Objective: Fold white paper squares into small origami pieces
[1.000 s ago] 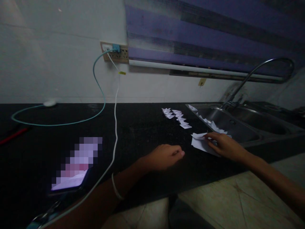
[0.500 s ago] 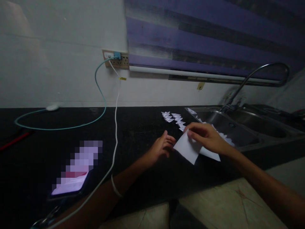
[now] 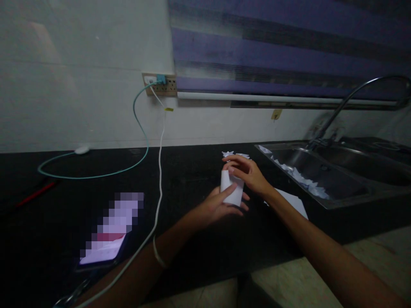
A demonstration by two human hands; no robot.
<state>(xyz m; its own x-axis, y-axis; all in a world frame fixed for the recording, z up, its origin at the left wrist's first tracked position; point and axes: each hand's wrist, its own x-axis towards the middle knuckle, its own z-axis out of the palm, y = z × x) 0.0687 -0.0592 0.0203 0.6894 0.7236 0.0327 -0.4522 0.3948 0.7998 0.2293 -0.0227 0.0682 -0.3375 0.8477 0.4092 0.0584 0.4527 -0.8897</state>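
A small white sheet of paper (image 3: 233,196) is held between both hands above the dark counter, bent over so its left side curves. My left hand (image 3: 220,204) grips its lower part, thumb in front and fingers behind. At the upper edge, the fingers of my right hand (image 3: 246,173) pinch the paper. More white sheets (image 3: 290,202) lie on the counter under my right forearm. Behind my right hand are folded white paper pieces (image 3: 227,154), partly hidden. Several similar folded pieces (image 3: 302,179) line the near-left rim of the sink.
A metal double sink (image 3: 334,184) with a curved faucet (image 3: 337,109) is at the right. On the left lies a phone (image 3: 104,244) with a lit, pixelated screen. A white cable (image 3: 159,171) crosses my left forearm; a teal cable (image 3: 93,176) loops from the wall socket (image 3: 165,87).
The sheet has moved left, away from the other sheets, and is now bent over. My left hand, empty before, has taken hold of it; my right hand still holds it.
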